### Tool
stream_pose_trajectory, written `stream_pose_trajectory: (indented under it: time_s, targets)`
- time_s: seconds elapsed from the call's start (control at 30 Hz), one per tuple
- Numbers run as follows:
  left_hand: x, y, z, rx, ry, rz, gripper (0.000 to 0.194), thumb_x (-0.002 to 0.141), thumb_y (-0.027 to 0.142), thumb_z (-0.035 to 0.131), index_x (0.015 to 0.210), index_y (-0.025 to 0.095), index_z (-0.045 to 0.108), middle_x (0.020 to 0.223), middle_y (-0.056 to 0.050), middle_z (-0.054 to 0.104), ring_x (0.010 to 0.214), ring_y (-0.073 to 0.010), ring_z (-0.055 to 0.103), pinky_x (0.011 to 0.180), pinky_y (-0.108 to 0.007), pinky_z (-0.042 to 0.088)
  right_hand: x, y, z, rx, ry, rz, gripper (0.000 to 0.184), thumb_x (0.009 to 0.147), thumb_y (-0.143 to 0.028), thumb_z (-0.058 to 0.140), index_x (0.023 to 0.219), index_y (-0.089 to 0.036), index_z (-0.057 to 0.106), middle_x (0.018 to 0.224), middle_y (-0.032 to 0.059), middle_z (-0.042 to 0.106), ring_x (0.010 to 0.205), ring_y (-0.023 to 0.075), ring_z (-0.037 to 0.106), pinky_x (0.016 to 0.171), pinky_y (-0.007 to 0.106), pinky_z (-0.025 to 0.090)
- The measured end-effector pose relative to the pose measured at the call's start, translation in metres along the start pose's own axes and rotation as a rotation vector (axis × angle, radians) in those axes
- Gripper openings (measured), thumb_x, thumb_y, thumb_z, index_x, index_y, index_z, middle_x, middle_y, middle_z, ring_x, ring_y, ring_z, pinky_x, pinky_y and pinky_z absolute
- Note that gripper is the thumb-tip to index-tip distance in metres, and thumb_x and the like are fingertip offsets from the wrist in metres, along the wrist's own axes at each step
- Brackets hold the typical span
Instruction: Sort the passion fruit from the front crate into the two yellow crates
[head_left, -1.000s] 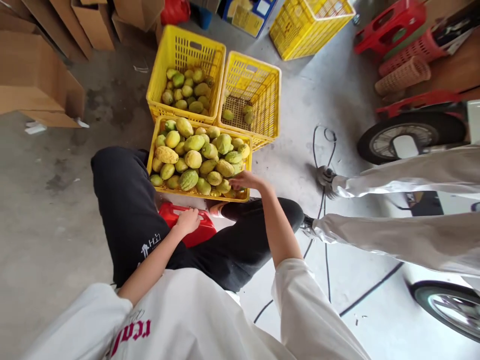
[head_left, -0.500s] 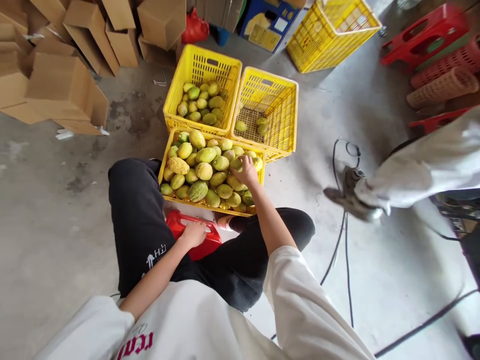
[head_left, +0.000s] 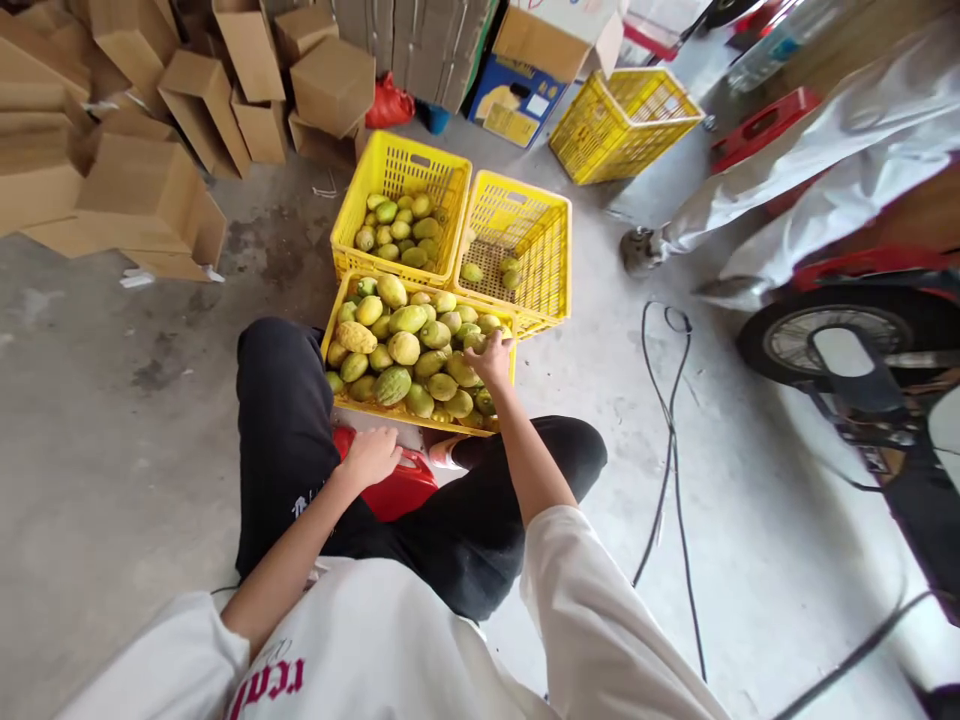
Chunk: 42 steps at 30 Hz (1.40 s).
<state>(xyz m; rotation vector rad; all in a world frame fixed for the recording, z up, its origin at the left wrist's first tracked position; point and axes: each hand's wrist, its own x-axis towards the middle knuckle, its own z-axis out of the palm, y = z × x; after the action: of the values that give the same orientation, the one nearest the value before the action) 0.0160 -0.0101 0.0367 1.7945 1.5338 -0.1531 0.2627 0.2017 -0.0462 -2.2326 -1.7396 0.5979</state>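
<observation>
My right hand reaches over the right side of the front yellow crate, its fingers curved around a yellow-green oval fruit at the top of the pile. My fingers partly cover that fruit. Several similar fruits fill the crate, among them a knobbly yellow one and a ribbed green one. Between my knees, my left hand holds nothing, fingers stretched out and slightly apart. Just beneath it is a red plastic object with a handle slot.
Behind stand a yellow crate partly filled with fruit and another holding a few. Cardboard boxes crowd the left. Another person's legs, a wheel and a looped black cable are at right.
My left hand has lifted from the red object's handle, fingers extending. My right hand stays at the crate's right side. The other person has stepped farther back, and the view has shifted.
</observation>
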Motion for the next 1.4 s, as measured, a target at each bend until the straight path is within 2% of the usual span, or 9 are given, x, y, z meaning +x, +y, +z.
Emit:
stream_pose_trajectory:
  time_s: [0.1, 0.2, 0.47, 0.57, 0.7, 0.9, 1.07, 1.27, 1.4]
  targets:
    - [0.000, -0.001, -0.030, 0.212, -0.090, -0.061, 0.045, 0.115, 0.027, 0.049, 0.145, 0.006, 0.074, 0.146, -0.031, 0.080, 0.140, -0.0447, 0.078, 0.115, -0.057, 0.061, 0.001, 0.007, -0.004, 0.014, 0.010, -0.008, 0.058, 0.087, -0.036, 0.074, 0.139, -0.021, 0.053, 0.129, 0.0177, 0.061, 0.113, 0.0397, 0.069, 0.101, 0.059, 0.062]
    - [0.016, -0.002, -0.063, 0.345, -0.047, 0.023, 0.043, 0.115, 0.028, 0.051, 0.143, 0.007, 0.076, 0.140, -0.031, 0.082, 0.135, -0.0430, 0.079, 0.112, -0.053, 0.058, 0.003, 0.013, -0.012, -0.025, -0.023, -0.082, 0.063, 0.086, -0.039, 0.077, 0.141, -0.020, 0.051, 0.130, 0.0175, 0.062, 0.118, 0.0401, 0.068, 0.103, 0.058, 0.061]
    - [0.106, 0.002, -0.115, 0.578, 0.053, 0.392, 0.036, 0.109, 0.015, 0.053, 0.127, 0.010, 0.084, 0.132, -0.025, 0.084, 0.128, -0.0362, 0.080, 0.107, -0.045, 0.054, -0.018, 0.019, -0.032, -0.264, -0.126, -0.303, 0.077, 0.084, -0.021, 0.080, 0.156, -0.018, 0.052, 0.151, 0.0260, 0.055, 0.124, 0.0437, 0.068, 0.105, 0.057, 0.060]
    - [0.132, 0.007, -0.108, 0.584, 0.125, 0.483, 0.043, 0.107, 0.013, 0.055, 0.143, 0.008, 0.079, 0.141, -0.025, 0.081, 0.138, -0.0350, 0.075, 0.117, -0.045, 0.052, -0.028, 0.018, -0.035, -0.270, -0.141, -0.327, 0.079, 0.085, -0.015, 0.076, 0.160, -0.017, 0.051, 0.155, 0.0259, 0.057, 0.134, 0.0453, 0.066, 0.111, 0.059, 0.060]
    - [0.154, 0.005, -0.083, 0.599, 0.133, 0.429, 0.063, 0.104, 0.016, 0.061, 0.167, 0.007, 0.063, 0.155, -0.027, 0.076, 0.151, -0.0380, 0.066, 0.135, -0.055, 0.041, -0.033, 0.012, -0.033, -0.246, -0.137, -0.408, 0.075, 0.090, -0.011, 0.066, 0.163, -0.014, 0.055, 0.162, 0.0271, 0.061, 0.146, 0.0465, 0.062, 0.124, 0.064, 0.055]
    - [0.170, 0.004, -0.059, 0.569, 0.159, 0.357, 0.082, 0.103, 0.026, 0.065, 0.179, 0.001, 0.046, 0.148, -0.029, 0.078, 0.146, -0.0414, 0.064, 0.143, -0.064, 0.024, -0.032, 0.006, -0.016, -0.266, -0.224, -0.505, 0.086, 0.096, -0.017, 0.062, 0.181, -0.026, 0.048, 0.193, 0.0184, 0.038, 0.176, 0.0507, 0.037, 0.130, 0.081, 0.045]
    - [0.173, 0.006, -0.054, 0.539, 0.182, 0.332, 0.086, 0.098, 0.028, 0.073, 0.178, 0.005, 0.050, 0.151, -0.030, 0.076, 0.150, -0.0442, 0.061, 0.142, -0.064, 0.025, -0.038, 0.008, -0.013, -0.261, -0.407, -0.493, 0.080, 0.097, -0.017, 0.067, 0.177, -0.023, 0.058, 0.196, 0.0163, 0.031, 0.152, 0.0474, 0.069, 0.123, 0.064, 0.062]
    - [0.176, 0.006, -0.053, 0.490, 0.214, 0.318, 0.075, 0.098, 0.022, 0.074, 0.170, 0.009, 0.058, 0.148, -0.028, 0.078, 0.149, -0.0428, 0.063, 0.138, -0.060, 0.032, -0.049, -0.001, -0.023, -0.322, -0.440, -0.453, 0.081, 0.101, -0.014, 0.068, 0.181, -0.018, 0.052, 0.199, 0.0183, 0.021, 0.165, 0.0438, 0.060, 0.133, 0.052, 0.056]
    - [0.177, 0.002, -0.053, 0.465, 0.259, 0.342, 0.074, 0.094, 0.021, 0.080, 0.165, 0.013, 0.060, 0.149, -0.027, 0.076, 0.145, -0.0427, 0.064, 0.134, -0.060, 0.037, -0.050, 0.001, -0.023, -0.297, -0.426, -0.453, 0.085, 0.098, -0.011, 0.068, 0.181, -0.020, 0.052, 0.197, 0.0178, 0.029, 0.167, 0.0456, 0.057, 0.134, 0.057, 0.054]
